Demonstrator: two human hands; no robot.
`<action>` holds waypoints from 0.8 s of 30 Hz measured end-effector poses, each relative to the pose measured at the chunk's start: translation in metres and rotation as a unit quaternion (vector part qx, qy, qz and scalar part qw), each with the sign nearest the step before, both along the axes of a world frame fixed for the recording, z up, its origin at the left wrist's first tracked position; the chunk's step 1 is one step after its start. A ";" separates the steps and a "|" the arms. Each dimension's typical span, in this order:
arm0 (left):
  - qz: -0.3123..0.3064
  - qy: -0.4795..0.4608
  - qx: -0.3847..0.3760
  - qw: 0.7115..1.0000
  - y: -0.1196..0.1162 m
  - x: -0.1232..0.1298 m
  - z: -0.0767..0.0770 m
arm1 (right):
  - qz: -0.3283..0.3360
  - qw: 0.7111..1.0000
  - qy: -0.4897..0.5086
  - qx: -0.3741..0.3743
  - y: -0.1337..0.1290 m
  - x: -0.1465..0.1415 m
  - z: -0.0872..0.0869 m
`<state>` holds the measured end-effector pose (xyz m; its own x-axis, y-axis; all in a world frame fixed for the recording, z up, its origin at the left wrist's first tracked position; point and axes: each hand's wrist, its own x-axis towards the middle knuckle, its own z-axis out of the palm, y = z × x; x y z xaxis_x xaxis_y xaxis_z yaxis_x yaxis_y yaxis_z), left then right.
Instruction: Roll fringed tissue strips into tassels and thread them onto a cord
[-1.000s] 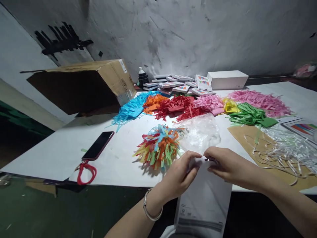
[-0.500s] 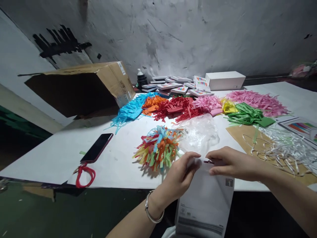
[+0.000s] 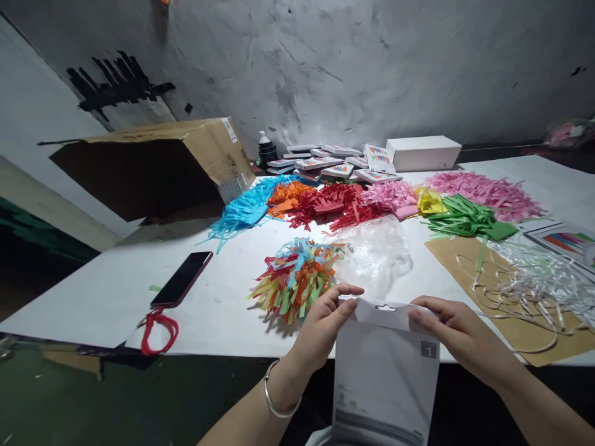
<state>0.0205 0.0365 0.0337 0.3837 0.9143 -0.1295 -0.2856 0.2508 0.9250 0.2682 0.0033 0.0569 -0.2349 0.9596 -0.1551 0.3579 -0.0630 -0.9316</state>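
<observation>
Between my hands is a flat white package (image 3: 383, 365) with a hanger slot in its top flap and a grey "1" square at its upper right. My left hand (image 3: 328, 322), with a silver bracelet on the wrist, pinches the flap's left corner. My right hand (image 3: 450, 325) grips the flap's right corner, thumb on the face towards me. The package hangs over the table's front edge, and its lower end runs out of view. Just beyond my left hand lies a multicoloured bunch of paper tassels (image 3: 297, 279). Crumpled clear plastic (image 3: 376, 254) sits beyond the flap.
A phone (image 3: 181, 279) with a red strap lies left. Behind are an open cardboard box (image 3: 218, 155), blue fringe (image 3: 246, 207), red fringe (image 3: 330, 201), green fringe (image 3: 465, 217), stacked printed boxes (image 3: 316, 162) and a white box (image 3: 423, 153). White strings (image 3: 534, 285) cover brown card at right.
My hands have moved apart, from close together at the slot to the flap's two corners. The top flap and its slot now show plainly.
</observation>
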 end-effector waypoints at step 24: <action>-0.033 0.158 0.241 0.957 -0.001 -0.014 0.010 | -0.038 0.990 0.132 0.030 -0.025 -0.004 -0.021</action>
<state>0.0060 0.0357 0.0441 0.4545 0.8718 0.1828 0.0292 -0.2197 0.9751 0.2641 -0.0213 0.0361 -0.1868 0.9816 -0.0396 0.0969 -0.0217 -0.9951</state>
